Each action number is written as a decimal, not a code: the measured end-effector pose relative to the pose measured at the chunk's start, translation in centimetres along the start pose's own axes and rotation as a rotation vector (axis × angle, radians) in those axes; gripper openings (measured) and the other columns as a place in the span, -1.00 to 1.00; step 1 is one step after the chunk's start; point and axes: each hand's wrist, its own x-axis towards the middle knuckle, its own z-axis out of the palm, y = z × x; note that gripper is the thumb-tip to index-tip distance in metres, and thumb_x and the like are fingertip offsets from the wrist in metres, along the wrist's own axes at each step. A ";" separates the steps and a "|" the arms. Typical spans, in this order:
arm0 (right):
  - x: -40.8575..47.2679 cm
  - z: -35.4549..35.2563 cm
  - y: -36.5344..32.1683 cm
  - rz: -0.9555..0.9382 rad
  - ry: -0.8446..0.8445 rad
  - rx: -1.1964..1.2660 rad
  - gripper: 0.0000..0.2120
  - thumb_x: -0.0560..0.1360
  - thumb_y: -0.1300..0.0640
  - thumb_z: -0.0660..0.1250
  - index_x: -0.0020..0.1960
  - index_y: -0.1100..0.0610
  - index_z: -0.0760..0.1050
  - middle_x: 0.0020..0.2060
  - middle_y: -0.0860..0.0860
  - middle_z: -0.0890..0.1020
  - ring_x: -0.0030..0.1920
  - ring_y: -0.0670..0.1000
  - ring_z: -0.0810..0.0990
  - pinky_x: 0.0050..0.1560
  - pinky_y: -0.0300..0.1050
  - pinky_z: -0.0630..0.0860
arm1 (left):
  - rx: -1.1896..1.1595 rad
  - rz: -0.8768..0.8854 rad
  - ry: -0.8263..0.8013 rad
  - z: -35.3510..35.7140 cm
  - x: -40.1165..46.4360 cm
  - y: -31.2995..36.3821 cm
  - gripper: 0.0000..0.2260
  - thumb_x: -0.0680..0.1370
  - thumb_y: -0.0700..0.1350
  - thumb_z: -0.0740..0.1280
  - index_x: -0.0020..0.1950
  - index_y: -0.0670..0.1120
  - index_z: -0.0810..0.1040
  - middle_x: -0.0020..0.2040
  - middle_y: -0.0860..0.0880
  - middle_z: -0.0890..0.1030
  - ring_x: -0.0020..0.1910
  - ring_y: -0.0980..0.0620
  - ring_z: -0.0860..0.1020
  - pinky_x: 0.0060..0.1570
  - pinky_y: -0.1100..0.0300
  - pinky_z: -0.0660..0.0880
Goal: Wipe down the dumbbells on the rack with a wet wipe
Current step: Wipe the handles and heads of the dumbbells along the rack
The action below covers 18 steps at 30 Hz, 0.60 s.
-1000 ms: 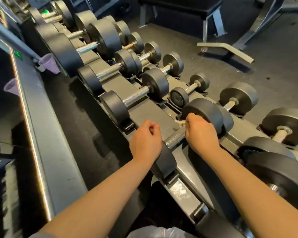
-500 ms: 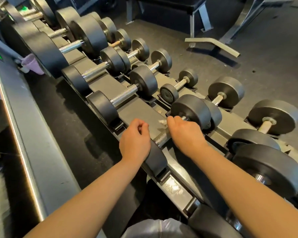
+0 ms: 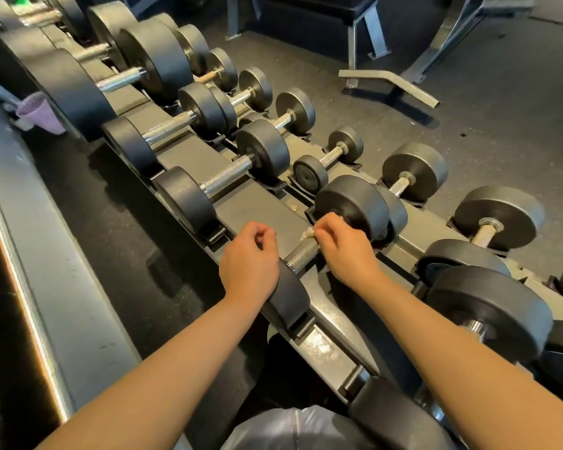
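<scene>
The right hand (image 3: 346, 251) pinches a small white wet wipe (image 3: 307, 233) against the knurled handle of the nearest dumbbell (image 3: 351, 203), which lies on the upper tier of the rack (image 3: 254, 203). The left hand (image 3: 249, 261) rests on the near black head of this dumbbell; its grip is loosely curled and holds nothing. No writing on the weights can be read.
</scene>
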 end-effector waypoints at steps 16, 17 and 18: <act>0.6 0.2 1.3 0.125 0.333 0.253 -0.94 0.53 0.02 0.33 -0.06 -0.01 0.54 -0.19 -0.11 0.59 -0.18 -0.21 0.55 -0.26 -0.40 0.42 | -0.014 0.008 -0.005 -0.1 0.0 -0.2 -0.89 0.64 -0.05 0.23 0.05 -0.01 0.53 -0.14 0.04 0.60 -0.12 0.09 0.54 -0.09 0.17 0.44; 0.2 0.5 1.0 0.150 0.325 0.303 -0.95 0.54 0.03 0.33 -0.07 0.00 0.52 -0.19 -0.09 0.59 -0.22 -0.21 0.56 -0.30 -0.39 0.43 | -0.020 0.006 -0.005 -0.1 0.0 -0.2 -0.90 0.63 -0.05 0.24 0.04 -0.01 0.53 -0.14 0.05 0.59 -0.12 0.09 0.54 -0.08 0.16 0.45; -0.3 1.0 0.7 0.157 0.292 0.334 -0.95 0.54 0.05 0.33 -0.08 0.01 0.49 -0.20 -0.06 0.59 -0.24 -0.19 0.57 -0.32 -0.36 0.45 | -0.026 0.004 -0.003 -0.1 -0.1 -0.2 -0.91 0.63 -0.05 0.24 0.03 0.00 0.52 -0.15 0.05 0.59 -0.12 0.09 0.54 -0.08 0.16 0.45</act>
